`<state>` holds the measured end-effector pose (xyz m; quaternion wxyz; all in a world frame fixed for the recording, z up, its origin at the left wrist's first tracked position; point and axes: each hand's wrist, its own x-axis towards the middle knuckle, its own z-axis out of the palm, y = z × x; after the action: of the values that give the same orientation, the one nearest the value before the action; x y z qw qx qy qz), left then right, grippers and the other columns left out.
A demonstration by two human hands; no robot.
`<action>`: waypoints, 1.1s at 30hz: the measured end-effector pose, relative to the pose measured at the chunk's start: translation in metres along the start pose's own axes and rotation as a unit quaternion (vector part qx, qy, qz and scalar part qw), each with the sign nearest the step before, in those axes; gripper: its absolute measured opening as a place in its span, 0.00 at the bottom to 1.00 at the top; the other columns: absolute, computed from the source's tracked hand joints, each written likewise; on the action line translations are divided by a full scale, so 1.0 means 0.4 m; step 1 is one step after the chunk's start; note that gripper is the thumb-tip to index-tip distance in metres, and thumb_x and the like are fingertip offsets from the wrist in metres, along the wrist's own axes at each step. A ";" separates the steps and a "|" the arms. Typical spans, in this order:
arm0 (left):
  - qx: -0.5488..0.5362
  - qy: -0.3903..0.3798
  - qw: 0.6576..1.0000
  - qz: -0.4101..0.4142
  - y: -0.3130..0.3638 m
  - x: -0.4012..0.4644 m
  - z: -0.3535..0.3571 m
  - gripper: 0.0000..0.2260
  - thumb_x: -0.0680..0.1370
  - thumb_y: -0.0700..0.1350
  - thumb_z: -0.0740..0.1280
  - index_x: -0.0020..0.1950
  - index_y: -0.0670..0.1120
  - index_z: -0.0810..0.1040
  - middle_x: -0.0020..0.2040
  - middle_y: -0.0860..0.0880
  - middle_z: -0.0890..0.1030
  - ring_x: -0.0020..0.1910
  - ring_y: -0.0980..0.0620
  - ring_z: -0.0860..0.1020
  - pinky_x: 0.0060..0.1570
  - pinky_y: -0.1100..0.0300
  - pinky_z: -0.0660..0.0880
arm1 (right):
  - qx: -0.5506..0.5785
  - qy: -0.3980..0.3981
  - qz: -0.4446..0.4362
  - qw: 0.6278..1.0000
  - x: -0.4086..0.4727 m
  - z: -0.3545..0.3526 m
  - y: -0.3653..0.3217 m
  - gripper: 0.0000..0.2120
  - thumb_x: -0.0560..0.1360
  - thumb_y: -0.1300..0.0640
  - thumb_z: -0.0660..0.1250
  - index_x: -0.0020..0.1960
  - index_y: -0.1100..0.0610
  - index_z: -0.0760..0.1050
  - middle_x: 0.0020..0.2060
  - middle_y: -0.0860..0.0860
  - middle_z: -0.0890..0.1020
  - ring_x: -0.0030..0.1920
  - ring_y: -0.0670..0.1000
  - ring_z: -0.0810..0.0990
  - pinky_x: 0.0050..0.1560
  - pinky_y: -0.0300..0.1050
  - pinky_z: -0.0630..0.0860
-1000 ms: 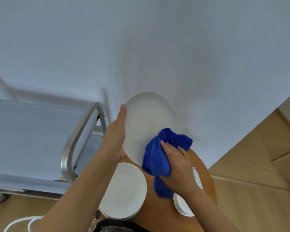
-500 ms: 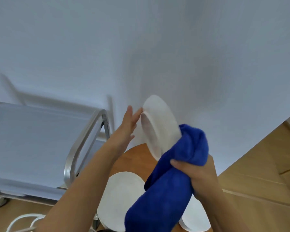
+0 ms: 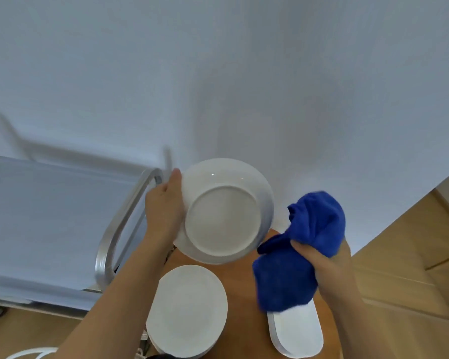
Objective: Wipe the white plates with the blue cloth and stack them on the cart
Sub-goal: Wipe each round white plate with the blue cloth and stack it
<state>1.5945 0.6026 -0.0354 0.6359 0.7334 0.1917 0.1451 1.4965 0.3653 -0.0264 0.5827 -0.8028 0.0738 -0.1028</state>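
Observation:
My left hand [image 3: 162, 211] grips the left rim of a white plate [image 3: 224, 211], held up in the air with its underside and foot ring facing me. To the right, my right hand [image 3: 319, 263] is closed on the bunched blue cloth [image 3: 296, 257], which hangs clear of the plate. Below, a stack of white plates [image 3: 188, 312] rests on the round wooden table [image 3: 241, 294]. Another white plate stack [image 3: 296, 332] lies partly under the cloth. The steel cart [image 3: 49, 224] stands to the left with a bare top shelf.
The cart's curved metal handle [image 3: 119, 229] is just left of my left wrist. A white wall fills the background. Wooden flooring [image 3: 412, 255] shows at the right. A white cable loop [image 3: 29, 353] lies on the floor at bottom left.
The plate has been turned over from front side through edge-on to underside facing me. The cloth came off the plate and moved to the right in my right hand.

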 end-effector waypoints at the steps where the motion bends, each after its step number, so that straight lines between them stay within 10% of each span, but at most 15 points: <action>1: 0.006 0.005 0.999 0.036 0.015 -0.008 0.001 0.23 0.77 0.58 0.60 0.32 0.41 0.68 0.28 0.48 0.68 0.24 0.56 0.63 0.31 0.57 0.64 | -0.053 -0.022 -0.062 0.996 0.010 0.007 -0.023 0.16 0.70 0.73 0.69 0.39 0.51 0.76 0.32 0.38 0.81 0.38 0.49 0.80 0.39 0.41 0.78; 3: 0.051 -0.014 0.994 0.099 0.039 -0.032 0.015 0.24 0.78 0.57 0.61 0.27 0.46 0.63 0.24 0.50 0.64 0.23 0.55 0.60 0.29 0.57 0.61 | -0.106 -0.069 -0.179 0.976 0.018 0.046 -0.071 0.26 0.68 0.60 0.75 0.58 0.41 0.70 0.54 0.35 0.79 0.57 0.46 0.78 0.58 0.46 0.77; 5: 0.094 -0.053 0.983 0.149 0.049 -0.064 0.035 0.25 0.78 0.58 0.61 0.26 0.47 0.62 0.23 0.51 0.64 0.24 0.54 0.61 0.27 0.59 0.62 | -0.245 -0.105 -0.271 0.925 0.022 0.104 -0.090 0.41 0.67 0.43 0.71 0.71 0.35 0.49 0.75 0.43 0.56 0.75 0.54 0.57 0.73 0.55 0.56; 7: 0.106 -0.091 0.975 0.171 0.045 -0.089 0.044 0.25 0.79 0.60 0.58 0.27 0.47 0.65 0.22 0.51 0.66 0.24 0.54 0.64 0.27 0.61 0.64 | -0.303 -0.106 -0.300 0.898 0.023 0.147 -0.104 0.47 0.65 0.38 0.70 0.72 0.35 0.41 0.75 0.46 0.44 0.77 0.56 0.43 0.74 0.62 0.47; 10: 0.102 -0.108 0.975 0.167 0.036 -0.107 0.032 0.25 0.77 0.62 0.55 0.27 0.45 0.66 0.24 0.49 0.68 0.25 0.52 0.66 0.29 0.57 0.66 | -0.308 -0.124 -0.298 0.895 0.041 0.143 -0.111 0.46 0.63 0.38 0.74 0.70 0.38 0.47 0.77 0.50 0.52 0.77 0.59 0.46 0.71 0.67 0.51; 19: 0.016 -0.083 0.987 0.138 0.047 -0.103 0.001 0.25 0.76 0.59 0.62 0.29 0.41 0.68 0.25 0.45 0.69 0.26 0.55 0.67 0.28 0.59 0.68 | -0.170 -0.118 -0.271 0.940 0.093 0.088 -0.109 0.44 0.56 0.36 0.72 0.66 0.30 0.53 0.68 0.35 0.63 0.69 0.42 0.64 0.69 0.45 0.66; 25: -0.123 -0.061 0.990 0.020 0.035 -0.094 -0.012 0.21 0.73 0.63 0.64 0.27 0.51 0.69 0.23 0.55 0.71 0.22 0.59 0.69 0.21 0.68 0.68 | -0.008 -0.099 -0.185 0.978 0.122 0.060 -0.050 0.44 0.57 0.45 0.74 0.67 0.35 0.55 0.61 0.24 0.65 0.64 0.32 0.67 0.56 0.26 0.69; 33: -0.309 -0.007 0.925 -0.222 0.038 -0.118 0.038 0.15 0.73 0.64 0.64 0.42 0.54 0.79 0.34 0.57 0.84 0.37 0.56 0.82 0.33 0.60 0.76 | 0.204 -0.031 -0.075 0.976 0.079 0.103 0.027 0.37 0.64 0.50 0.73 0.68 0.37 0.60 0.59 0.35 0.74 0.58 0.36 0.76 0.50 0.32 0.76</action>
<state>1.5610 0.5655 -0.0212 0.8482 0.4404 0.2906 0.0470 1.5376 0.3922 -0.0467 0.7266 -0.6733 -0.0276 -0.1341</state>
